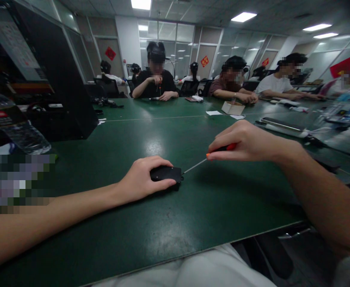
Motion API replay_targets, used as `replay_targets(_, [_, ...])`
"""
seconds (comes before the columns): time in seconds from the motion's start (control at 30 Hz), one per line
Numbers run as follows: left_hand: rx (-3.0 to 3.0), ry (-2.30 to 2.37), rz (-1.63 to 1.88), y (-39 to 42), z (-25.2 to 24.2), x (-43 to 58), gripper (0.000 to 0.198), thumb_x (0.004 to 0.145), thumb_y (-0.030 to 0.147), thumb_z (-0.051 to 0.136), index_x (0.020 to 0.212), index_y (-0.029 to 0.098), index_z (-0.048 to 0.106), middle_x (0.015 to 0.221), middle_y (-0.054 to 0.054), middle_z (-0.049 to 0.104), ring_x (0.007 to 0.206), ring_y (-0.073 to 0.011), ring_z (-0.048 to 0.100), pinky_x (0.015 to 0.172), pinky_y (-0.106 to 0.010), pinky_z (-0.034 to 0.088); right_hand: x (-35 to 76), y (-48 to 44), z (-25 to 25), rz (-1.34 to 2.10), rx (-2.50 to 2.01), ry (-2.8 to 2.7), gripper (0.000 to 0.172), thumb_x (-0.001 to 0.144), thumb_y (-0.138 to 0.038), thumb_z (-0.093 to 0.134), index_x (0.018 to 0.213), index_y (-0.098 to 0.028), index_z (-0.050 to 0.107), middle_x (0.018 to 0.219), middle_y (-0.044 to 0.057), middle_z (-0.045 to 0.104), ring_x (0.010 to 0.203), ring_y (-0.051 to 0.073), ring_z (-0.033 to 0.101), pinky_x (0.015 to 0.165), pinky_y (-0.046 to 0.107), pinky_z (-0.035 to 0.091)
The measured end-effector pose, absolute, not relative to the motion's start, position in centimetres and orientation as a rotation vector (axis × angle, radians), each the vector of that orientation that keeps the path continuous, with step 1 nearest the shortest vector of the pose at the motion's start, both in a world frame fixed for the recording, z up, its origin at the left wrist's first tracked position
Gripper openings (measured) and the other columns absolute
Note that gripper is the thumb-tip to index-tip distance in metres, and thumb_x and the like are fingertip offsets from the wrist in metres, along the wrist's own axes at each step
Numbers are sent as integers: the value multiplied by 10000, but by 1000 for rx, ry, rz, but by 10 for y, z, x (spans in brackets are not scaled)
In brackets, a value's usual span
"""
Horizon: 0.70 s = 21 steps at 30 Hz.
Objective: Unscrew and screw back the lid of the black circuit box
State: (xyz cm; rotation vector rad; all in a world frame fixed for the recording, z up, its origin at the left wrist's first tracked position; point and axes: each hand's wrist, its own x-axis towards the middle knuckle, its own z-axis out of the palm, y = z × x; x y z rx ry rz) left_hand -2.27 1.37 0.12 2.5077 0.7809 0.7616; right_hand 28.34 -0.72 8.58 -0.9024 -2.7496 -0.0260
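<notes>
My left hand (141,175) is closed around a small black box (167,173) that rests on the green table, thumb on the near side and fingers over the far side. A small loop or tab sticks out at the box's right end. My right hand (242,141) grips a screwdriver by its red and black handle (224,148). The thin metal shaft (195,166) slants down to the left, and its tip is at the right end of the box, by the tab. Whether the tip sits in a screw is too small to tell.
The green table (127,131) has its near edge at my lap. On the left stand a plastic bottle (16,119) and a dark cabinet (58,71). A small open carton (233,108) lies beyond my right hand, near a long flat device (282,125). Several people sit across the table.
</notes>
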Motion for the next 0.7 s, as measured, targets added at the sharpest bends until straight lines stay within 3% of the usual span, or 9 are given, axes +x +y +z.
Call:
replay_targets(0.27, [2513,776,766,15,0,-24,339,840,435,769,1066,186,726,1038,-37,738,928,-206,676,820,-300,479,286,31,48,-504,-807,-2717,569,1047,-535,389,765,-159,709,671,40,636,598,110,546,567,264,314])
replay_targets(0.47, [2524,765,768,17,-2,-24,318,850,426,760,1055,186,722,1023,-32,733,913,-199,669,803,-296,470,286,19,48,-1074,-663,-2454,543,1045,-518,401,699,-177,644,599,24,545,582,125,451,553,296,263])
replay_targets(0.7, [2525,773,772,17,-3,-24,312,854,435,756,1050,194,723,1007,-25,730,895,-194,663,789,-293,465,270,-21,63,-1430,-618,-2292,512,1018,-534,462,653,-194,580,560,0,446,574,131,333,568,322,229])
